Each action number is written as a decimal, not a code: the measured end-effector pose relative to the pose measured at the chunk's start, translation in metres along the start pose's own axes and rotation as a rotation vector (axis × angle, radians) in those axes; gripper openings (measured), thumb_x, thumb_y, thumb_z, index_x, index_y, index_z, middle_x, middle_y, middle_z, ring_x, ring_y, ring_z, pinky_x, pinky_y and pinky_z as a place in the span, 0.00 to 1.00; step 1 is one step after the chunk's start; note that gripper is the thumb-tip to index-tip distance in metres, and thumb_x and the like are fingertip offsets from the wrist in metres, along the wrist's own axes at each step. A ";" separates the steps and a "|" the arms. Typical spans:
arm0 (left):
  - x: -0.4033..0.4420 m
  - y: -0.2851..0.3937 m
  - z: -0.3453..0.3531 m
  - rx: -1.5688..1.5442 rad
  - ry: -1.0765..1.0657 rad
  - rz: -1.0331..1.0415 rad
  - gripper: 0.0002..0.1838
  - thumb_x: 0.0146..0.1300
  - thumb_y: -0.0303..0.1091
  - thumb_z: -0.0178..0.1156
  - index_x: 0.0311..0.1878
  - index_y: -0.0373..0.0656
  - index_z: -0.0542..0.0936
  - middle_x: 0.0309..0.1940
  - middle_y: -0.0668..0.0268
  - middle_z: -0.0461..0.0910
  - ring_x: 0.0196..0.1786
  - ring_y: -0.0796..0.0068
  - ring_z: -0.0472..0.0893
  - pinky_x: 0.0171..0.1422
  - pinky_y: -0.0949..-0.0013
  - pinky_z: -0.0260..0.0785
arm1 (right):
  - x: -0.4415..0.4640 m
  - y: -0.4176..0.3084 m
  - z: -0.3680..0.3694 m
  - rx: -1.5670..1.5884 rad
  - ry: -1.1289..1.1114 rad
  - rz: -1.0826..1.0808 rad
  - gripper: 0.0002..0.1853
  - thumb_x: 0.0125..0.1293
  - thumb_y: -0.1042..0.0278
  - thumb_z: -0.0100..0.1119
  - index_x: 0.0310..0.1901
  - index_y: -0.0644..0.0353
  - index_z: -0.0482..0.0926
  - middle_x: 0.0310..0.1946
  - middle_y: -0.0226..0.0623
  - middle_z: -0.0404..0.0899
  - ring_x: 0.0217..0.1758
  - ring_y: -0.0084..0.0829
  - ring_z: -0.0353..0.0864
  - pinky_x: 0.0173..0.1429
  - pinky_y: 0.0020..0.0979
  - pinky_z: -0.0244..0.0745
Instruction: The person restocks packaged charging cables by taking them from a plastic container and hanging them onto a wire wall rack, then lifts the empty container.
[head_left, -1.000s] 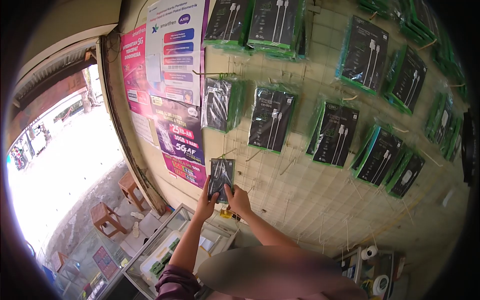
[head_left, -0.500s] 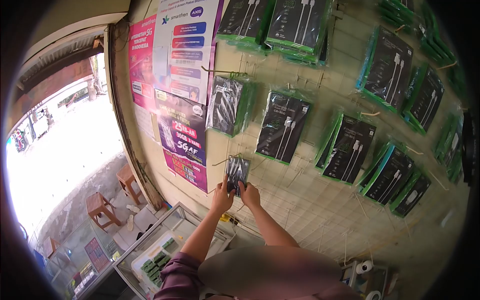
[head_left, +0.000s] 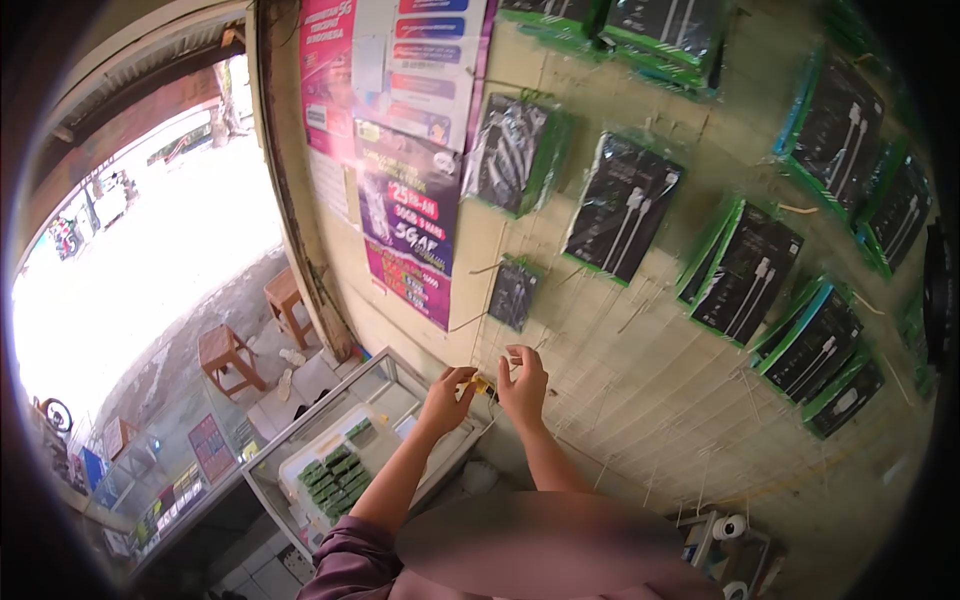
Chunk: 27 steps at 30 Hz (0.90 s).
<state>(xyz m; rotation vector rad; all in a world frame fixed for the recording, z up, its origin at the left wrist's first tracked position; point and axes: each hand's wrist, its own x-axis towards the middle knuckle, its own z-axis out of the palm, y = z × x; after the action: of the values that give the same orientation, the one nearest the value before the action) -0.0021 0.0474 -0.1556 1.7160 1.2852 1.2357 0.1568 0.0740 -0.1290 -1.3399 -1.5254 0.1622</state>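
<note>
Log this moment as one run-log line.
left hand: open, off packet | right hand: open, off packet | small dark packet: hanging at wall, above hands | yellow item: between hands, contact unclear

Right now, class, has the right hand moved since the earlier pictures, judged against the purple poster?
Yes, downward: against the purple poster, the right hand is lower, and off the small pack it held before.

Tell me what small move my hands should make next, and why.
Probably ease your left hand and right hand farther down from the small dark package: it hangs by the wall below the posters, and neither hand touches it.
</note>
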 end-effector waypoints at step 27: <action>-0.163 -0.363 -0.095 1.120 0.235 -0.482 0.23 0.59 0.29 0.57 0.59 0.41 0.76 0.53 0.62 0.79 0.62 0.60 0.72 0.65 0.54 0.60 | -0.256 0.070 0.388 -0.453 -0.728 -0.870 0.12 0.64 0.67 0.55 0.48 0.55 0.78 0.47 0.31 0.80 0.56 0.32 0.76 0.69 0.46 0.62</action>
<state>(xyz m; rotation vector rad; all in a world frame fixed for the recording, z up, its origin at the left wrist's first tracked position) -0.2247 -0.0004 -0.4957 1.7309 2.6524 0.3976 -0.1326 0.0932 -0.4984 -0.8377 -2.7593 -0.3008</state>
